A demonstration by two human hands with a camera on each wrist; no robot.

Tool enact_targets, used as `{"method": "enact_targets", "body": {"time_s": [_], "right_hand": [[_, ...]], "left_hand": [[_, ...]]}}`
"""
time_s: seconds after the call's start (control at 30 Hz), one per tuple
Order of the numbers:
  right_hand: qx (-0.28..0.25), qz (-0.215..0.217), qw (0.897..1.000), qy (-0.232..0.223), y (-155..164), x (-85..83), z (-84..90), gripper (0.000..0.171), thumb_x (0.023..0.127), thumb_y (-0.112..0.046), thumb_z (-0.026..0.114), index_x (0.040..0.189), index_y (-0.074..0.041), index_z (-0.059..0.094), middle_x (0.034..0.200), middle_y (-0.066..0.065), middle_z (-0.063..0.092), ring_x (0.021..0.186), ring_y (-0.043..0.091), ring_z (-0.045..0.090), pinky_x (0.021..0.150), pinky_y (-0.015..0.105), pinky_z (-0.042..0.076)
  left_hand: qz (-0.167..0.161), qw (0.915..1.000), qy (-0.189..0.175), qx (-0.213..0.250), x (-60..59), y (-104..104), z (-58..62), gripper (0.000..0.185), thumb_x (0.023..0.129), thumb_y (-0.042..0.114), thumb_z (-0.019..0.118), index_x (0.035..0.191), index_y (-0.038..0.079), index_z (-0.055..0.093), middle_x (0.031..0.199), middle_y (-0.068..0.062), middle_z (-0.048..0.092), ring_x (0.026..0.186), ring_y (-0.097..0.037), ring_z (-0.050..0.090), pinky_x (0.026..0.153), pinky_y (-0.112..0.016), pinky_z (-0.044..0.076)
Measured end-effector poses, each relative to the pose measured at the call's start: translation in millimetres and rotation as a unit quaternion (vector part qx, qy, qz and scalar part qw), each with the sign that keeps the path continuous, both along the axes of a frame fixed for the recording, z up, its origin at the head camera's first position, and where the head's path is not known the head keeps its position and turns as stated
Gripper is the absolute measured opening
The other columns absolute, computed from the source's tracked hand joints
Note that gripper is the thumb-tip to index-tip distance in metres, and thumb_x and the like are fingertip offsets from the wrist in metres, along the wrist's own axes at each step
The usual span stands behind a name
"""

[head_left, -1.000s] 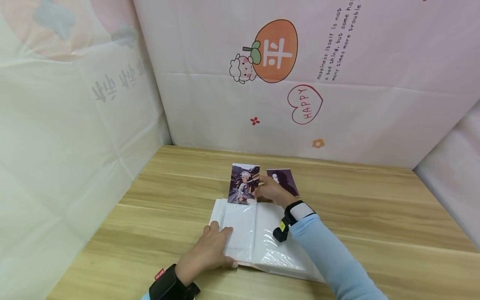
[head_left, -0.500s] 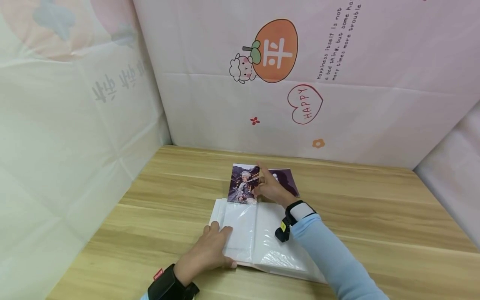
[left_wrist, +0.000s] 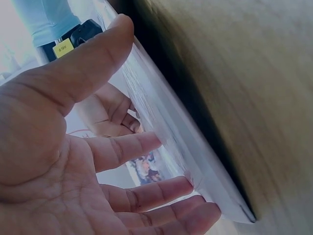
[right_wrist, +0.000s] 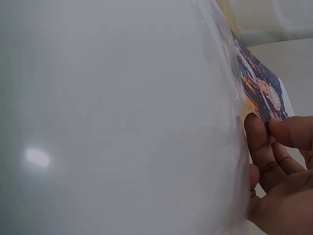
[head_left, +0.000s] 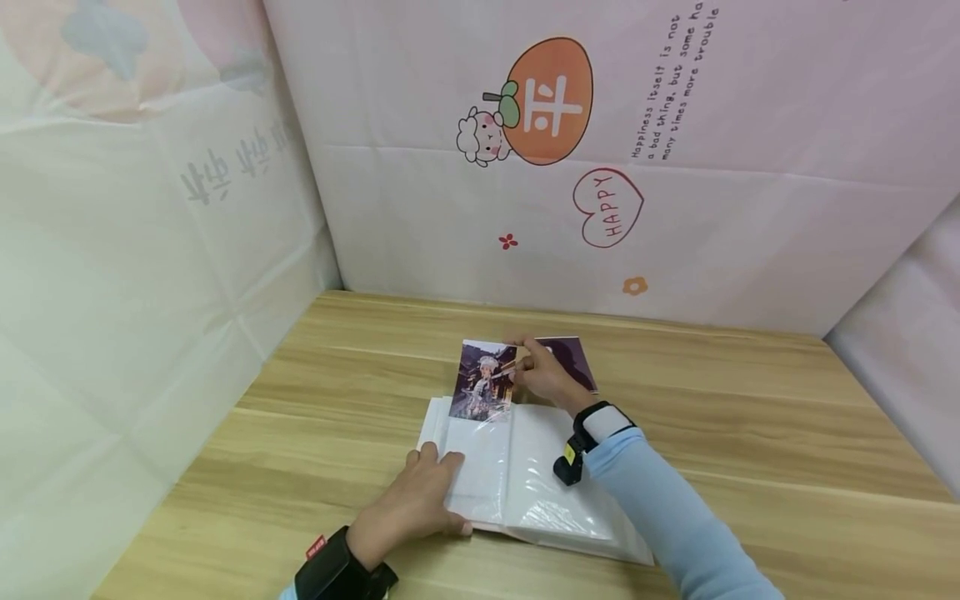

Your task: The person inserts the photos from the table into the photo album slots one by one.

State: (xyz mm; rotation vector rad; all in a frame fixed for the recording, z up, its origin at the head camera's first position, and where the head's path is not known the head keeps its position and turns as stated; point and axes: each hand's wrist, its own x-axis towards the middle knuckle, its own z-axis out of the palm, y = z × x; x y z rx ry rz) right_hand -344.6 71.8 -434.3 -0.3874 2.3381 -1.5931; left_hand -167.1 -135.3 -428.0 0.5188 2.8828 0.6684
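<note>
Head view. An open photo album with white pages and clear plastic sleeves (head_left: 517, 483) lies flat on a light wooden tabletop (head_left: 750, 467), near the table's middle. The left hand (head_left: 412, 504) rests on the album's left page, fingers straight and spread, thumb along the near edge; it presses the page and grips nothing. A black wrist strap with a red tag (head_left: 333, 571) sits on the left wrist.

The right hand (head_left: 543, 375), in a light blue sleeve (head_left: 660, 517), pinches the right edge of a rectangular colour photograph of a figure in a pale costume before dark buildings (head_left: 483, 379) between thumb and fingertips. The photograph stands nearly upright at the far edge of the left page, and its lower end has entered the top opening of the plastic sleeve there; the upper part is still outside. A second photograph, a dark purple portrait print (head_left: 573, 362), lies flat on the table just beyond the right hand, partly hidden by it.

Left wrist view. The left hand (left_wrist: 93, 166) appears palm-on, fingers extended against the stacked album pages (left_wrist: 195, 161); the right hand's curled fingers (left_wrist: 110, 115) and a part of the costume photograph (left_wrist: 146, 169) show beyond it.

Right wrist view. The glossy sleeve (right_wrist: 122, 122) fills most of the frame. The right hand's thumb and fingertips (right_wrist: 274, 134) close on a corner of the costume photograph (right_wrist: 257, 88), which lies against the sleeve's edge.

Background. Pale printed sheets (head_left: 675, 167) bearing an orange fruit motif and a "HAPPY" heart stand behind the table.
</note>
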Motion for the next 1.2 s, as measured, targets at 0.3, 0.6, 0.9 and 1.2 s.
{"method": "enact_targets", "body": {"time_s": [0.3,0.6,0.9,1.2], "right_hand": [[-0.004,0.039,0.999,0.009,0,2.7,-3.8,0.054,0.085,0.015,0.049,0.135,-0.003,0.040,0.081,0.018,0.056,0.072,0.026,0.058,0.063,0.034,0.048],[0.005,0.060,0.998,0.003,-1,3.6,-2.7,0.061,0.081,0.020,0.042,0.136,-0.006,0.039,0.074,0.013,0.053,0.069,0.023,0.055,0.062,0.032,0.047],[0.027,0.063,0.998,-0.017,-4,7.5,-1.4,0.056,0.081,0.020,0.044,0.129,-0.008,0.044,0.071,0.012,0.052,0.084,0.022,0.058,0.062,0.028,0.044],[0.023,0.116,0.993,-0.011,-6,14.3,5.3,0.047,0.078,0.019,0.044,0.122,0.004,0.045,0.060,0.002,0.040,0.081,0.023,0.058,0.065,0.028,0.040]], "left_hand": [[0.002,1.0000,-0.007,-0.001,-0.5,0,-0.8,0.085,0.056,0.036,0.086,0.125,-0.001,0.052,0.099,-0.015,0.043,0.086,-0.027,0.040,0.072,-0.040,0.042],[0.001,1.0000,-0.006,-0.003,-0.8,0,-2.1,0.085,0.056,0.036,0.086,0.125,-0.001,0.052,0.099,-0.015,0.043,0.086,-0.027,0.040,0.072,-0.040,0.042],[-0.001,1.0000,0.000,0.003,-1.0,-1,-2.0,0.084,0.057,0.035,0.086,0.125,-0.001,0.052,0.099,-0.014,0.043,0.086,-0.027,0.040,0.072,-0.040,0.042],[0.001,1.0000,0.001,0.004,0.1,-1,0.7,0.090,0.056,0.036,0.086,0.128,-0.003,0.050,0.100,-0.017,0.043,0.087,-0.028,0.040,0.073,-0.042,0.043]]}}
